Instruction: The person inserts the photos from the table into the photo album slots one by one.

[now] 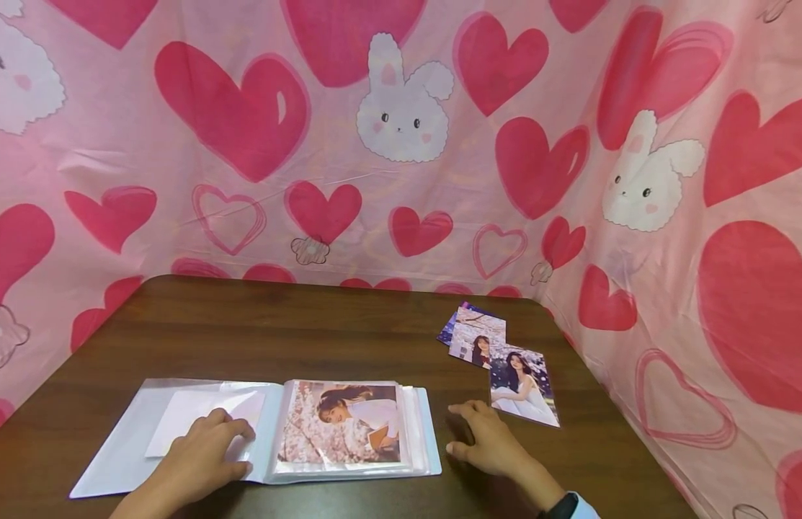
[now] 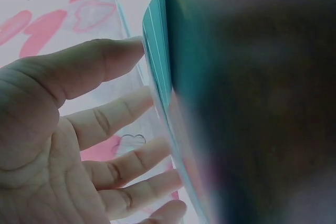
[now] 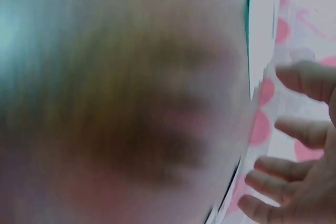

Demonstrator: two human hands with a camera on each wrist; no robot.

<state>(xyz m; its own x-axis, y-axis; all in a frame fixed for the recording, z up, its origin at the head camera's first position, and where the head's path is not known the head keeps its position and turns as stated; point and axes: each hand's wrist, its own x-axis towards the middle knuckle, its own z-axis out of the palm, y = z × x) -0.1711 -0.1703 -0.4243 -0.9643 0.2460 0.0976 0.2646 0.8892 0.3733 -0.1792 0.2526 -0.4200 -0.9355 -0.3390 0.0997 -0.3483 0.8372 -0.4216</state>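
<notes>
A photo album lies spread on the table in the head view, with a photo of a person among blossoms in its right-hand sleeve. My left hand is over the album's left side, beside a white sheet in the clear sleeve. In the left wrist view, the fingers of my left hand are spread against the album's edge. To the right of the album, my right hand holds nothing, its fingers loosely bent near the loose blossom photo. Its wrist view is largely blurred.
Farther back on the dark wooden table another photo overlaps a purple-blue card. A pink curtain with hearts and rabbits hangs behind the table and along its sides. A dark band circles my right wrist.
</notes>
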